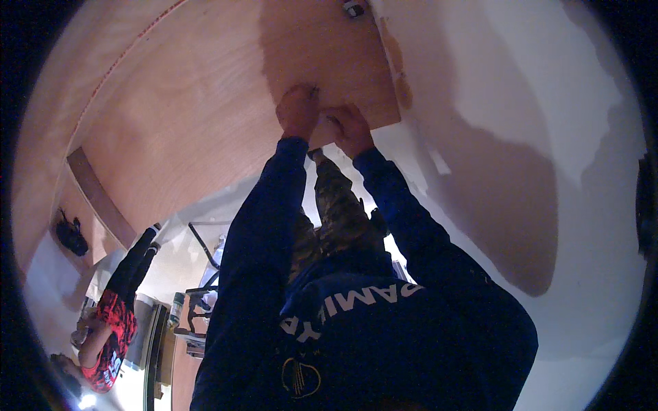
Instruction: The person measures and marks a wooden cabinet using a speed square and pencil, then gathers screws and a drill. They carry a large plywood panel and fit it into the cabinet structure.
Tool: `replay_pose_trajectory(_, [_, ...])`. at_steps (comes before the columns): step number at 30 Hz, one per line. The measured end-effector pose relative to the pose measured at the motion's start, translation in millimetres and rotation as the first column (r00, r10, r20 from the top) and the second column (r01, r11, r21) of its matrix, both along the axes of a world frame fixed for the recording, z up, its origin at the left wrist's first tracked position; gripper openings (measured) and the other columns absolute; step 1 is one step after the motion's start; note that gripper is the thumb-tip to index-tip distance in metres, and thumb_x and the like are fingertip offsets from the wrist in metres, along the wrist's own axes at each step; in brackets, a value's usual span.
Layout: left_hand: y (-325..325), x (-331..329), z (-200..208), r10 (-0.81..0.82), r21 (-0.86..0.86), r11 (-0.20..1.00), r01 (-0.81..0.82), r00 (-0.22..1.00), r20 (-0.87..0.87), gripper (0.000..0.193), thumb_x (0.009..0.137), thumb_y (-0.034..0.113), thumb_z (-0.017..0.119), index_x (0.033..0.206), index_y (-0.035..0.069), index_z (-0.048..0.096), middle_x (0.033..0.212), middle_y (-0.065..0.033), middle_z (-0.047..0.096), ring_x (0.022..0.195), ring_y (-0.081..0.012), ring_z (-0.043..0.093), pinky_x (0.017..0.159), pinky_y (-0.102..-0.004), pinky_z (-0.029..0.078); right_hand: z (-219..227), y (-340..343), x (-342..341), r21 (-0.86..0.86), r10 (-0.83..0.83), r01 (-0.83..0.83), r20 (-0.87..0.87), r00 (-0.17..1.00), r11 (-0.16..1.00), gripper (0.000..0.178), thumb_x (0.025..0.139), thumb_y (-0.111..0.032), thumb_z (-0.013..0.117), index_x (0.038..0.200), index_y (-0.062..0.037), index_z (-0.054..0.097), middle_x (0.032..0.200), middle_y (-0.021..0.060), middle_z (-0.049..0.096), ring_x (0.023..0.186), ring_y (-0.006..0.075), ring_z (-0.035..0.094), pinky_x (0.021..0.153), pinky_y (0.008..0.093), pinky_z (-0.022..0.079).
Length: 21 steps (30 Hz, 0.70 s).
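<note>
Both of my arms reach up in dark blue sleeves to a broad wooden panel (199,130) with a pale reddish-brown surface. My left hand (299,111) is closed against the panel near its corner, with a small dark spot or tip by its fingers. Just beside it, my right hand (351,130) is closed too, its fingertips bent toward the left hand. Between the two hands is a small pale bit that is too blurred to name. The fingers hide whatever either hand holds.
A white wall (589,226) with large shadows rises at right. Near the panel's far edge sits a small dark-and-white object (353,8). At lower left is another person (113,322) in a red and black top. A black bundle (70,233) lies beside a wooden strip (99,195).
</note>
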<state>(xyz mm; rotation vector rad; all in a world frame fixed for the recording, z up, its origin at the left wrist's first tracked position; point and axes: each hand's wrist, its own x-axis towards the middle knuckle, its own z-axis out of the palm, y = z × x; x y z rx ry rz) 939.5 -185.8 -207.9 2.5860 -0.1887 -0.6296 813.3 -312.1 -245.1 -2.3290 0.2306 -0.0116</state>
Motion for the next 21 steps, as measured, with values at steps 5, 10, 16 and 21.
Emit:
replay_pose_trajectory(5, [-17.1, 4.9, 0.7, -0.111, 0.056, 0.993, 0.107, 0.99, 0.084, 0.023, 0.096, 0.027, 0.059, 0.105, 0.015, 0.077, 0.108, -0.0137, 0.075, 0.103, -0.0351, 0.072, 0.087, -0.0487, 0.058, -5.4, 5.9, 26.9, -0.042, -0.035, 0.03, -0.115, 0.993, 0.999, 0.025, 0.097, -0.018, 0.058, 0.118, -0.0087, 0.068, 0.121, 0.018, 0.064, 0.109, 0.0412, 0.063, 0.095, 0.0463, 0.054])
replay_pose_trajectory(10, [-21.4, -1.5, -12.7, -0.258, 0.184, 0.952, 0.245, 0.965, 0.048, 0.027, 0.095, 0.025, 0.058, 0.116, 0.014, 0.072, 0.114, -0.0108, 0.072, 0.111, -0.0343, 0.068, 0.089, -0.0504, 0.055, -5.5, -5.0, 25.0, -0.22, 0.066, -0.115, -0.22, 0.973, 0.969, 0.028, 0.097, -0.016, 0.058, 0.122, -0.0069, 0.065, 0.124, 0.0192, 0.063, 0.113, 0.042, 0.062, 0.097, 0.0463, 0.054])
replay_pose_trajectory(16, [-28.0, -23.8, -36.4, -0.316, 0.368, 0.911, 0.187, 0.89, 0.33, 0.03, 0.093, 0.025, 0.059, 0.121, 0.014, 0.064, 0.117, -0.0093, 0.068, 0.111, -0.0323, 0.064, 0.086, -0.0516, 0.05, -6.1, -43.7, 16.9, 0.273, -0.17, 0.228, -0.221, 0.96, 0.934, 0.022, 0.098, -0.011, 0.065, 0.119, -0.0019, 0.064, 0.112, 0.0124, 0.071, 0.099, 0.0273, 0.069, 0.089, 0.0399, 0.057])
replay_pose_trajectory(21, [-22.3, -18.8, -41.8, -0.31, 0.327, 0.897, 0.296, 0.951, -0.009, 0.03, 0.091, 0.028, 0.061, 0.117, 0.014, 0.066, 0.107, -0.0061, 0.067, 0.1, -0.0298, 0.063, 0.08, -0.0513, 0.049, 19.4, -59.0, 62.5, 0.788, -0.293, 0.468, -0.374, 0.88, 0.4, 0.02, 0.1, -0.012, 0.065, 0.118, -0.0034, 0.064, 0.104, 0.0103, 0.071, 0.091, 0.0214, 0.068, 0.08, 0.0371, 0.057])
